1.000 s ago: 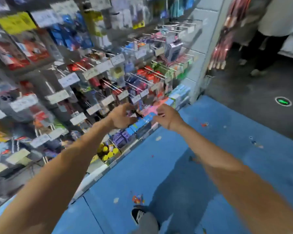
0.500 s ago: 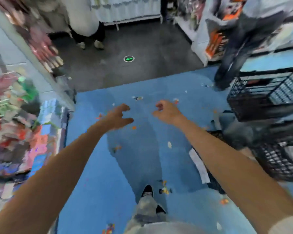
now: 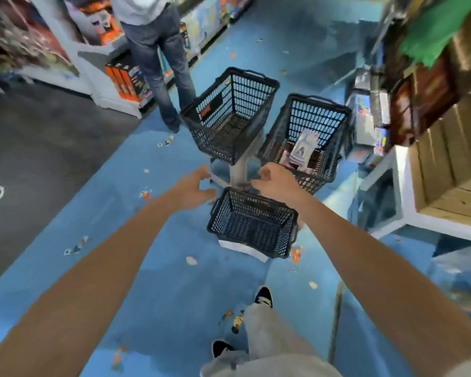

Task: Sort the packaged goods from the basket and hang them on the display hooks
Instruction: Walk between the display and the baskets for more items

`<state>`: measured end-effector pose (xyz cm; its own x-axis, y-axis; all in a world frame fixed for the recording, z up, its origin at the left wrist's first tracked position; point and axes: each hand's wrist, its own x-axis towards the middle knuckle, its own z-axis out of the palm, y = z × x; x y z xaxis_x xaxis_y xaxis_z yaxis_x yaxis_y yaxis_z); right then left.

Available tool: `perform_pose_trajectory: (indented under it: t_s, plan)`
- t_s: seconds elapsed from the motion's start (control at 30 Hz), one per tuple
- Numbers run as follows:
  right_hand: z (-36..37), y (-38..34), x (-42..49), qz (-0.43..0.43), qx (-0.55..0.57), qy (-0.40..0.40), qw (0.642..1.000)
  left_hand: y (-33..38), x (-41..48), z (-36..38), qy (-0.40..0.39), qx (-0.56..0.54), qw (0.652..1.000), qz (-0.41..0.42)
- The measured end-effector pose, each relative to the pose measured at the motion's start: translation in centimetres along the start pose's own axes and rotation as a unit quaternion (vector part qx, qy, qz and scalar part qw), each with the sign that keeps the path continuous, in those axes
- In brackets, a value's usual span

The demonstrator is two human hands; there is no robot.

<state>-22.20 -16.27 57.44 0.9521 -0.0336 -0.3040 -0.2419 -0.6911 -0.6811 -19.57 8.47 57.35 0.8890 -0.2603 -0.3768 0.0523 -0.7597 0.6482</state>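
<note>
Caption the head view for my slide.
Empty left hand and right hand reach out by the near basket; the right basket holds packages.

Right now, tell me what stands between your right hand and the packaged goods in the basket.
Nothing covers the packaged goods, which lie in the open-topped far right basket. Only that basket's near rim lies between them and the empty right hand. Reach over it.

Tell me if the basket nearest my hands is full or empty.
Empty: the nearest basket shows only its bare mesh floor, with no packages inside.
</note>
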Motion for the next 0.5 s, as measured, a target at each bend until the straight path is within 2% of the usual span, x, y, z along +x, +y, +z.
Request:
perform_pose_trajectory:
  t_s: [0.07, 0.17, 0.23, 0.33, 0.5]
  plan:
    - [-1.7, 2.5, 0.6, 0.022, 0.02, 0.016, 0.999, 2.5, 2.9, 0.7, -0.015, 0.018, 0.999, 0.024]
    - [-5.6, 7.0, 2.2, 0.079, 0.051, 0.075, 0.993, 7.7, 8.6, 3.1, -0.091, 0.08, 0.99, 0.067]
    - [-8.2, 9.2, 3.8, 0.121, 0.097, 0.106, 0.982, 11.2, 12.1, 4.7, -0.122, 0.08, 0.986, 0.078]
    - [-11.5, 12.0, 6.8, 0.149, 0.166, 0.154, 0.963, 15.2, 17.0, 6.3, -0.142, 0.098, 0.981, 0.092]
    - [-16.6, 14.4, 12.6, 0.183, 0.198, 0.159, 0.95, 20.9, 24.4, 6.9, -0.157, 0.106, 0.979, 0.077]
